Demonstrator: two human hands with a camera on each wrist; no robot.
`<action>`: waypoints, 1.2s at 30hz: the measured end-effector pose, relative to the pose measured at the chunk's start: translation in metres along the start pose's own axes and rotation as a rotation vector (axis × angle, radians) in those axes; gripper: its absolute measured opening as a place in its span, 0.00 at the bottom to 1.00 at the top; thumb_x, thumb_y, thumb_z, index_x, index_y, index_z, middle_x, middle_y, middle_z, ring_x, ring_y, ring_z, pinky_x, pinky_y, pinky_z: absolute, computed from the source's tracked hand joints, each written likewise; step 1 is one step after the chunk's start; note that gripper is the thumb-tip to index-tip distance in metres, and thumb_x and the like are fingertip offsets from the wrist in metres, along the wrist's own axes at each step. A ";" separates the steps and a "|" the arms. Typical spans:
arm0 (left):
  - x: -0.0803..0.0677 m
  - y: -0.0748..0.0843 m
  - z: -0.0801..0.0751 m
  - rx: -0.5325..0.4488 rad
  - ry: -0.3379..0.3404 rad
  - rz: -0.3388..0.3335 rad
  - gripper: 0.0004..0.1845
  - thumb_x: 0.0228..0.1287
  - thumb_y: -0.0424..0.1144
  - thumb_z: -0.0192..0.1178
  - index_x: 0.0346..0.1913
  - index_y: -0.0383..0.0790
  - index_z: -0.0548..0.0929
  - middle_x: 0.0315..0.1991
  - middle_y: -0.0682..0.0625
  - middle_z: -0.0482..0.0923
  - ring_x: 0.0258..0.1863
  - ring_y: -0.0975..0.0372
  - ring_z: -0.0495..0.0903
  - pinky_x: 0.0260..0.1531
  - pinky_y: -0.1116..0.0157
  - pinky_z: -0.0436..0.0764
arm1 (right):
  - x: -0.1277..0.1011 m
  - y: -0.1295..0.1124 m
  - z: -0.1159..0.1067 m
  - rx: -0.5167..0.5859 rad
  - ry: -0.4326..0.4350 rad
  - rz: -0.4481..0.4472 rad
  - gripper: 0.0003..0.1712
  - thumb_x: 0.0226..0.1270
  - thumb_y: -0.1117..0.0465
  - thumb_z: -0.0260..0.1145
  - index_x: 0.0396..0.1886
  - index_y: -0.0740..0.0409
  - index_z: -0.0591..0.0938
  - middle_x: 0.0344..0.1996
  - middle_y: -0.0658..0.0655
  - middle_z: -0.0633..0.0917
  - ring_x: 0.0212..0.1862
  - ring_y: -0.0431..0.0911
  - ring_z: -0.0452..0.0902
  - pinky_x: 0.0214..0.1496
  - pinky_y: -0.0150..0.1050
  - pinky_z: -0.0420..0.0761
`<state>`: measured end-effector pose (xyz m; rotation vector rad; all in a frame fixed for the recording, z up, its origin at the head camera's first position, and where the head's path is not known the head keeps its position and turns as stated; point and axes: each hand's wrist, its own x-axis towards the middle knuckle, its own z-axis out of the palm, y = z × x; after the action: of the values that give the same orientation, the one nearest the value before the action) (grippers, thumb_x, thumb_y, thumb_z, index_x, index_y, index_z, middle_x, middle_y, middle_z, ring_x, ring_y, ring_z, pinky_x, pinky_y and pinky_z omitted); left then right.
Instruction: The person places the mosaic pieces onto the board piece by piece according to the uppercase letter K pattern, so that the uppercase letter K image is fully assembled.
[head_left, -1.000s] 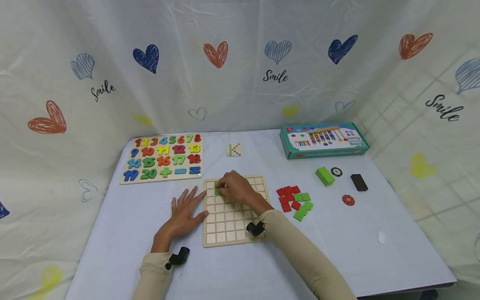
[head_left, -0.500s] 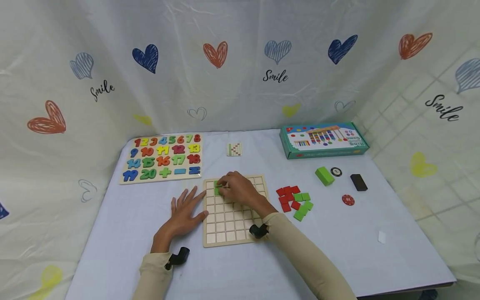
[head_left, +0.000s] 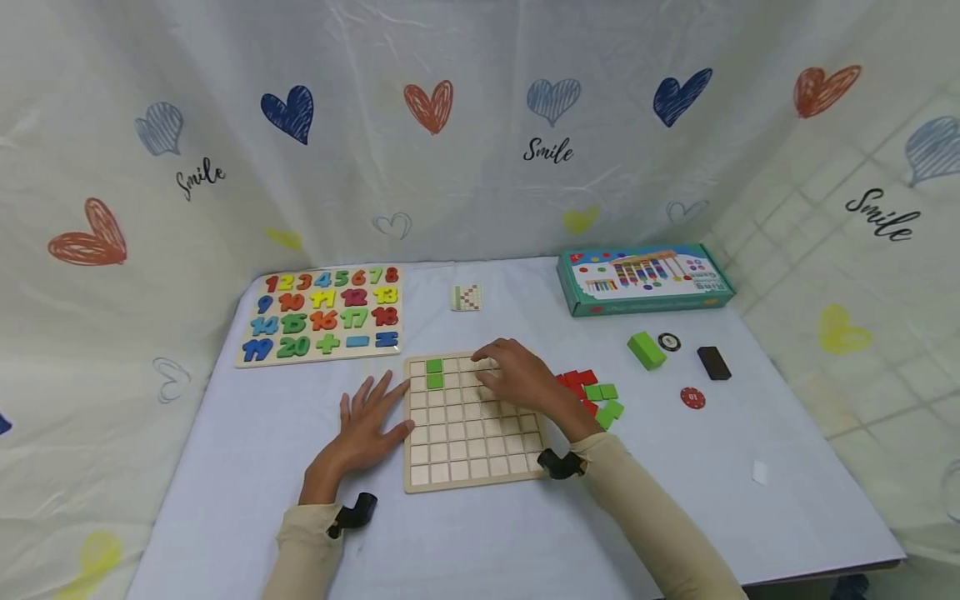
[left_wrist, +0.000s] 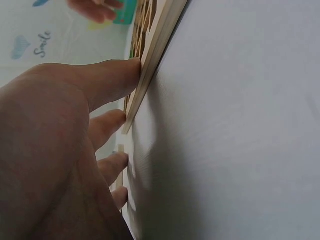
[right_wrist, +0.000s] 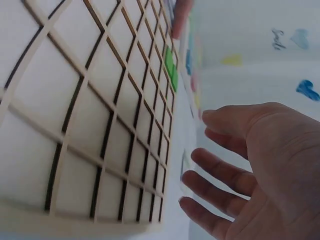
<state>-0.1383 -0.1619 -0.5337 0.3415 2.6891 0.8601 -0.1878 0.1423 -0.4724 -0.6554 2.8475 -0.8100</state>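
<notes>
Green tiles (head_left: 434, 373) lie at eleven o'clock on the board (head_left: 457, 451), left hand (head_left: 366, 423) touching nine, right hand (head_left: 519, 377) above one, fingers apart on both.

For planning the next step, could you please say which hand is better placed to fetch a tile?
Probably the right hand: it looks empty and nearer the loose tiles; the left hand touches the board.

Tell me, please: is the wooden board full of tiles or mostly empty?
Mostly empty. Only two green tiles show in the wooden board, near its far left corner; the right hand hides some squares.
</notes>
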 end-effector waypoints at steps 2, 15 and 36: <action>0.000 0.000 0.000 0.003 0.008 0.002 0.41 0.77 0.53 0.62 0.86 0.54 0.57 0.88 0.43 0.39 0.86 0.42 0.30 0.75 0.32 0.21 | -0.007 0.008 -0.007 0.013 0.009 0.024 0.19 0.77 0.56 0.68 0.62 0.57 0.86 0.64 0.58 0.83 0.70 0.55 0.75 0.67 0.55 0.80; -0.001 0.003 -0.001 -0.018 0.010 0.010 0.40 0.77 0.53 0.61 0.86 0.53 0.58 0.88 0.43 0.39 0.86 0.42 0.30 0.75 0.32 0.22 | -0.093 0.096 -0.060 -0.055 0.026 0.304 0.25 0.74 0.56 0.71 0.66 0.60 0.82 0.66 0.67 0.80 0.65 0.63 0.76 0.61 0.63 0.82; 0.001 0.000 0.000 -0.014 0.013 0.007 0.41 0.77 0.53 0.62 0.86 0.54 0.58 0.88 0.45 0.39 0.86 0.43 0.30 0.75 0.32 0.22 | -0.122 0.137 -0.077 -0.001 -0.058 0.359 0.23 0.68 0.55 0.76 0.57 0.63 0.84 0.50 0.65 0.85 0.52 0.58 0.80 0.50 0.55 0.86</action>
<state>-0.1389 -0.1621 -0.5341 0.3430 2.6942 0.8854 -0.1463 0.3363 -0.4798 -0.1533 2.7905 -0.7152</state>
